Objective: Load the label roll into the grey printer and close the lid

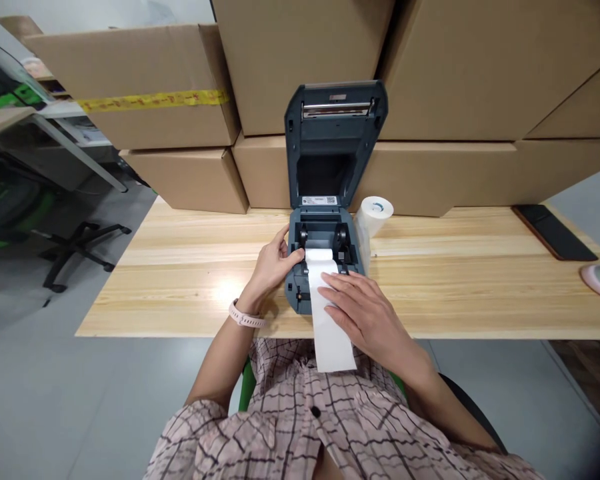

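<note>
Left hand (274,263) — gripping opened printer (318,217) at side | right hand (367,313) — open, laid on paper strip (329,340) | white roll (374,217) beyond right hand

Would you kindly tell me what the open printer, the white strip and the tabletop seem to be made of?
Printer: probably matte plastic, with molded edges. Strip: likely smooth paper, thin and white. Tabletop: wood or laminate, with visible grain and a glossy reflection.

pink shirt (275,433), dark check lines | black button (315,412) | pale-pink perforated wristband (245,318)
</note>
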`<move>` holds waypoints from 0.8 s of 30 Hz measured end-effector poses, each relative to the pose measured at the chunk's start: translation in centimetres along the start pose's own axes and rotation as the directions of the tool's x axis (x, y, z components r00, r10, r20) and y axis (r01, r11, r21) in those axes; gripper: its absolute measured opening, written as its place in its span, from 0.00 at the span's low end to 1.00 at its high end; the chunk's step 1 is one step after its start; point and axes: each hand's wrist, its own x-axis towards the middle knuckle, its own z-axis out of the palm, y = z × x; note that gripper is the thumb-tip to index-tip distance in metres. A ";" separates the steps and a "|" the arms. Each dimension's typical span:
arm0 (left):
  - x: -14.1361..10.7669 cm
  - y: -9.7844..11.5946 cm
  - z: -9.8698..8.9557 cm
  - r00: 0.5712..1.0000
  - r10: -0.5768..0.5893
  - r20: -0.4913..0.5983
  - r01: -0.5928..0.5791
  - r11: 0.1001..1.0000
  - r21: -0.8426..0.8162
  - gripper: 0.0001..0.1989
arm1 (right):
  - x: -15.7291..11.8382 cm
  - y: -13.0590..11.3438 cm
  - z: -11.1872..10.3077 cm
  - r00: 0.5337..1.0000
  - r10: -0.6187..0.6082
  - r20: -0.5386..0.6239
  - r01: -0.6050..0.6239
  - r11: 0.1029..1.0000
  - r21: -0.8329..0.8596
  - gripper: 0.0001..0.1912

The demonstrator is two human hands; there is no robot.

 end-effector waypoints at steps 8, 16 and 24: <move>-0.1 0.0 0.0 1.000 0.003 0.005 -0.003 1.000 0.003 0.40 | 0.1 0.0 0.0 0.999 -0.036 -0.012 0.036 0.999 -0.041 0.13; -0.1 0.1 0.0 1.000 0.000 0.008 0.000 1.000 0.011 0.40 | -0.1 -0.2 0.2 1.000 -0.012 -0.001 0.012 0.999 -0.039 0.14; -0.1 0.0 0.0 1.000 0.012 0.003 -0.012 1.000 0.008 0.40 | 0.1 -0.4 0.0 1.000 -0.011 0.020 0.012 0.998 -0.061 0.14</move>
